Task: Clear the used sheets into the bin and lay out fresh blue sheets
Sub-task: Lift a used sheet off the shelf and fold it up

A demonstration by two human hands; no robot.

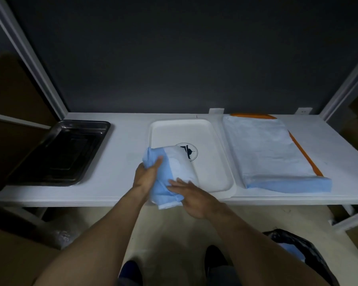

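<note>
Used sheet [172,166]: a bunched blue-and-white bundle, held over the near left corner of the white tray [207,172] at the table's near edge.
Long axis: near to far, leaning slightly left at the far end.
Left hand [146,175]: fingers curled round the bundle's far left part, gripping it.
Right hand [191,196]: fingers straight, pressed flat on the near end.
Bin [310,250]: black-lined, on the floor, near and right of both hands; my right hand is closer.
Next move: I judge a swing right and down.
</note>
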